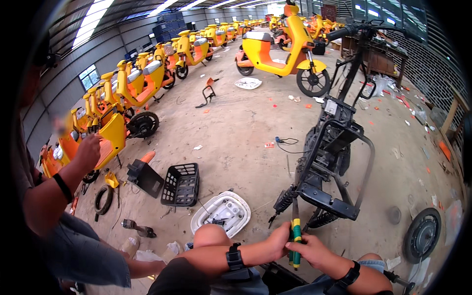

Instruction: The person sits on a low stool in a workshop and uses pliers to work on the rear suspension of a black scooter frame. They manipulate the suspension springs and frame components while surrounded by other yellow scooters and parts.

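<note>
Both my hands are closed around a pair of pliers [296, 231] with green and yellow handles. My left hand [278, 240] grips it from the left, and my right hand [314, 250] has its thumb laid across the handles. The dark jaws point away from me, up to the lower end of a stripped black scooter frame [324, 189]; what they touch there is too small to tell. Beside them, a black coil shock absorber [284, 200] hangs from the frame. Handlebars [366, 30] rise at the frame's far end.
A white tray [244, 205] with small parts and a black crate [168, 191] lie left of the frame. A wheel [423, 235] lies at the right. At the left a co-worker's hand [89, 151] is near a yellow scooter [112, 135]. Scraps litter the floor.
</note>
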Motion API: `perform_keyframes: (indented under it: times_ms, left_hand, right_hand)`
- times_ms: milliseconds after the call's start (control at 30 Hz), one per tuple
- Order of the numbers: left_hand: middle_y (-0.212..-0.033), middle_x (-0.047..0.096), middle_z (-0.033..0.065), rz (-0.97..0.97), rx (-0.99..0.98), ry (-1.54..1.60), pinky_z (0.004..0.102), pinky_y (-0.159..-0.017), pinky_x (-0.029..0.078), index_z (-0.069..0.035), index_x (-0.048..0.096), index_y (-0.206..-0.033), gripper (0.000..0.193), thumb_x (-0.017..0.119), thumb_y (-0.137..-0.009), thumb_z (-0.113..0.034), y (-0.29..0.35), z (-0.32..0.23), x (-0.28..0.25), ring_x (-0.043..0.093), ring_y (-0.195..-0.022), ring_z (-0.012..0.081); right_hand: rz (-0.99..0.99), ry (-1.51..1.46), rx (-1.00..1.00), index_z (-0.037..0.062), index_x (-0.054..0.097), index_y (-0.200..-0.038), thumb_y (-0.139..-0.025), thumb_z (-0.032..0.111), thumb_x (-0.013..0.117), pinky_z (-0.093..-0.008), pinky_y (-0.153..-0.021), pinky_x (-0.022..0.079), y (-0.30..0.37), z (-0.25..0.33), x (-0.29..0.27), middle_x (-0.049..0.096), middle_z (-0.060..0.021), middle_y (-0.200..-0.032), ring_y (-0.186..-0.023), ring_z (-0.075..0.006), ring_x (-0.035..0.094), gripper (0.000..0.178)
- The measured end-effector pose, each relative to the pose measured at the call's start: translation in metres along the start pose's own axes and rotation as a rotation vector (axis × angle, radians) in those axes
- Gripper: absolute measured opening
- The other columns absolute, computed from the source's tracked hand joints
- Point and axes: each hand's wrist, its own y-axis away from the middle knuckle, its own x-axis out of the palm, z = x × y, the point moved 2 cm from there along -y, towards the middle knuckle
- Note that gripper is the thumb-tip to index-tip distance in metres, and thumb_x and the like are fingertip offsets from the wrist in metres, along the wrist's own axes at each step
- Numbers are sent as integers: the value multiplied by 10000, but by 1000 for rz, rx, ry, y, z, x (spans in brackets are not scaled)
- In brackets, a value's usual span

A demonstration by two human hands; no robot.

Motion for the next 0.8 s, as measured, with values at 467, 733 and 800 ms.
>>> perform_keyframes:
  times_ms: [467,733,800]
  left_hand:
    - [-812,563,80,-37,-7,20,386,-596,449,-128,557,-950,420,314,-995,-468,-32,17,-9,539,-687,212]
    - [-916,591,103,-79,-12,1,425,-772,488,-107,580,-976,417,325,-1010,-435,-22,14,-8,577,-858,243]
    - [-933,603,99,-83,16,-48,427,-713,479,-125,587,-983,459,293,-1012,-476,-28,18,-7,577,-870,237]
  right_hand:
    - [-4,-66,51,-63,653,-1016,-880,169,683,-282,-707,485,3,-4,-4,675,-78,-882,-786,-144,620,271]
    - [-44,-62,89,-49,652,-986,-875,166,666,-293,-669,472,0,-5,-1,651,-73,-829,-738,-145,600,242]
    - [-56,-75,89,-50,650,-977,-865,149,653,-297,-663,476,-4,-14,-5,653,-77,-830,-739,-150,606,228]
